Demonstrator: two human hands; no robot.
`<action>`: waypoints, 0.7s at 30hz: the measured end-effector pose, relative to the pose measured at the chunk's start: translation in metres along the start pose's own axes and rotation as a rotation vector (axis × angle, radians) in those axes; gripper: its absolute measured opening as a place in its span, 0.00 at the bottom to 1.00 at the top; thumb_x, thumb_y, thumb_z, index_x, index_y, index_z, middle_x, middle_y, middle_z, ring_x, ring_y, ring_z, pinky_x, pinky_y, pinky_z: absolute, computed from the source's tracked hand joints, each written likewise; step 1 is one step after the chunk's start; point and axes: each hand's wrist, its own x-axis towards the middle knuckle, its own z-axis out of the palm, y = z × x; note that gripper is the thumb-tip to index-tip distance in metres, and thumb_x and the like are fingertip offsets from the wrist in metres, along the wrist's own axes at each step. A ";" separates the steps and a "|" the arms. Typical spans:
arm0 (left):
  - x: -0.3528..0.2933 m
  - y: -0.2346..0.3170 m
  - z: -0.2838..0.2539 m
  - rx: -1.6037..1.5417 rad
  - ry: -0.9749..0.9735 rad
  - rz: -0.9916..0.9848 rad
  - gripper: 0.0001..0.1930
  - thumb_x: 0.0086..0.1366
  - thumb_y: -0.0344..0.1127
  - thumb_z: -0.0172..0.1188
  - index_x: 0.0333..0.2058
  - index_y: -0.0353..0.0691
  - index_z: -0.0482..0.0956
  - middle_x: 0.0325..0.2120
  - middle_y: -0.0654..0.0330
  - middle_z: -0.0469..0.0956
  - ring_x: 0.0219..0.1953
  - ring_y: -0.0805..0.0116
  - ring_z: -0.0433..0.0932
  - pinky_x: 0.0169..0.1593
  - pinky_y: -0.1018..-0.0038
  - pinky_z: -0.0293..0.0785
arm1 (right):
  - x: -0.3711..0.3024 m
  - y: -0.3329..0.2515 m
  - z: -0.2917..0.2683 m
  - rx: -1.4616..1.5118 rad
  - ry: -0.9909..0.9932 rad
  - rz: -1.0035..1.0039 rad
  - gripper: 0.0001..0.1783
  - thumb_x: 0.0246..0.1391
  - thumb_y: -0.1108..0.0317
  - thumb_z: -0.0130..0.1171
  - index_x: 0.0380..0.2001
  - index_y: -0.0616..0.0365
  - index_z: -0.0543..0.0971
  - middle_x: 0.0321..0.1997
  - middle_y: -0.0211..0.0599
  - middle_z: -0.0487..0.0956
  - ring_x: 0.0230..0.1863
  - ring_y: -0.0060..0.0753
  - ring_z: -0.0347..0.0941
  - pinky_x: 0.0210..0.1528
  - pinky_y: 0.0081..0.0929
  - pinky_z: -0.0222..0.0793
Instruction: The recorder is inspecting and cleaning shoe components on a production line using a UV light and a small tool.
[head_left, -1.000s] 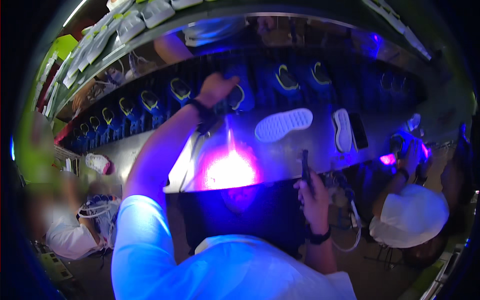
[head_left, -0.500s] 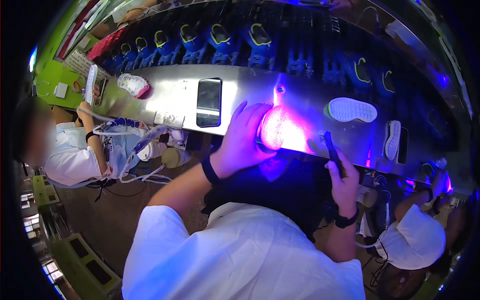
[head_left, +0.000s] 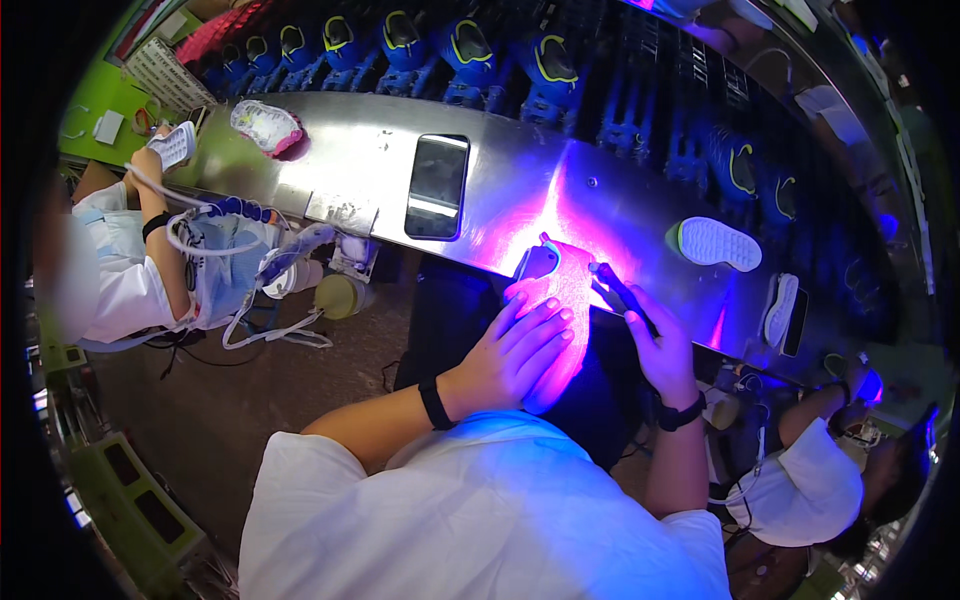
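the left hand [head_left: 512, 358] holds the pink-lit shoe [head_left: 573, 283] at the near edge of the bench [head_left: 345, 170], seemingly steadying it; the right hand [head_left: 662, 345] grips a dark slim tool [head_left: 622, 293] just right of it.

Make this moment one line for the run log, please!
left hand: on shoe | right hand: holding dark tool, tip by shoe | bench: phone, green-edged sole

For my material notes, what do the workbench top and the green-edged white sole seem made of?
Workbench top: probably steel, smooth and shiny, since light reflects in bright streaks. Green-edged white sole: perhaps rubber or foam, matte, with repeating tread.
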 end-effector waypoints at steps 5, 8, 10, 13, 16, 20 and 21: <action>-0.003 0.001 0.002 0.041 -0.024 0.018 0.27 0.55 0.37 0.65 0.54 0.32 0.77 0.60 0.42 0.74 0.66 0.43 0.71 0.70 0.36 0.54 | 0.008 0.012 0.003 0.244 0.015 0.179 0.22 0.66 0.67 0.60 0.61 0.59 0.77 0.52 0.46 0.84 0.53 0.36 0.81 0.58 0.33 0.73; -0.003 0.002 0.002 0.055 -0.025 0.028 0.27 0.55 0.37 0.65 0.53 0.32 0.78 0.60 0.43 0.74 0.65 0.44 0.71 0.70 0.36 0.54 | 0.006 0.018 0.004 0.347 -0.006 0.214 0.22 0.66 0.67 0.60 0.61 0.60 0.76 0.50 0.41 0.84 0.48 0.30 0.80 0.54 0.30 0.74; -0.001 0.003 0.002 0.073 -0.036 0.041 0.27 0.55 0.38 0.65 0.54 0.32 0.78 0.60 0.43 0.74 0.65 0.44 0.71 0.71 0.37 0.54 | 0.001 0.024 0.007 0.258 -0.021 0.158 0.23 0.66 0.67 0.61 0.62 0.62 0.76 0.48 0.36 0.83 0.43 0.24 0.79 0.50 0.27 0.74; 0.002 0.004 0.002 0.092 -0.054 0.052 0.27 0.56 0.38 0.65 0.54 0.32 0.78 0.60 0.44 0.74 0.66 0.45 0.70 0.71 0.38 0.54 | -0.014 0.027 0.018 0.496 -0.032 0.235 0.23 0.66 0.66 0.61 0.61 0.62 0.76 0.45 0.32 0.82 0.40 0.20 0.76 0.48 0.24 0.72; 0.002 0.005 0.002 0.107 -0.068 0.051 0.27 0.56 0.39 0.65 0.54 0.32 0.78 0.60 0.45 0.74 0.67 0.46 0.70 0.71 0.38 0.53 | -0.030 0.022 0.022 0.550 -0.044 0.292 0.24 0.66 0.66 0.62 0.62 0.62 0.75 0.41 0.28 0.80 0.39 0.18 0.74 0.46 0.22 0.71; 0.004 0.008 0.000 0.080 -0.073 0.026 0.27 0.58 0.36 0.60 0.56 0.32 0.77 0.62 0.47 0.72 0.68 0.48 0.68 0.71 0.38 0.54 | -0.058 0.012 0.022 0.578 -0.065 0.345 0.25 0.65 0.67 0.62 0.63 0.64 0.74 0.41 0.28 0.80 0.40 0.18 0.74 0.46 0.23 0.71; 0.005 0.008 -0.001 0.076 -0.075 0.026 0.27 0.58 0.36 0.60 0.56 0.32 0.77 0.62 0.47 0.72 0.68 0.48 0.68 0.71 0.38 0.54 | -0.064 0.011 0.022 0.555 -0.062 0.311 0.25 0.65 0.67 0.62 0.63 0.64 0.74 0.41 0.29 0.81 0.40 0.19 0.74 0.46 0.23 0.72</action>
